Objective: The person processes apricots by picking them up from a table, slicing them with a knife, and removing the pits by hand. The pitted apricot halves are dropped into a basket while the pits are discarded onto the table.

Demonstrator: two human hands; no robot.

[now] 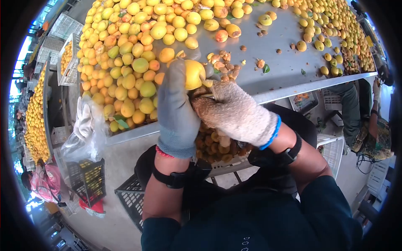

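Note:
My left hand (178, 106), in a grey coated glove, is closed around a yellow apricot (194, 75) above the near edge of the metal table. Close against the fruit is my right hand (238, 111), in a stained whitish knit glove with a blue cuff. Its fingers are curled shut, and what they hold is hidden. Just beyond both hands, a small heap of apricot pits and scraps (226, 69) lies on the table. Whole apricots (130, 62) are piled to the left. Below my hands, split apricots (213, 146) fill a container between my knees.
The metal table (259, 46) bears more apricots (324, 42) at the right. A plastic bag with white gloves (86, 123) hangs at its left edge. Black crates (88, 180) stand on the floor. A person in pink (46, 182) is at far left, another person (374, 129) at right.

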